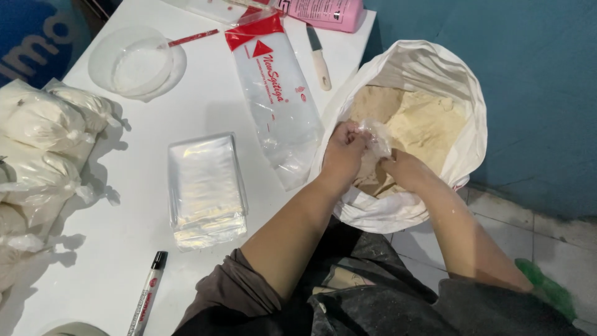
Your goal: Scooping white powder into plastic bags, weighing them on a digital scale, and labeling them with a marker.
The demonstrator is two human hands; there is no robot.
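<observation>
A large white sack [463, 155] stands on the floor beside the table, open at the top and part full of pale beige flour [429, 121]. Both of my hands are inside its mouth. My left hand [343, 152] pinches one edge of a small clear plastic bag [376, 138] just above the flour. My right hand [401, 168] grips the same bag from the other side, low against the flour. The bag is crumpled, and how much it contains is hidden by my fingers.
On the white table [205, 102] lie a stack of clear bags [205, 190], an opened clear packet with a red top [277, 93], a knife [319, 56], a round lidded tub [134, 62], a marker [148, 292] and several tied filled bags [43, 149]. A pink bottle [326, 12] lies at the far edge.
</observation>
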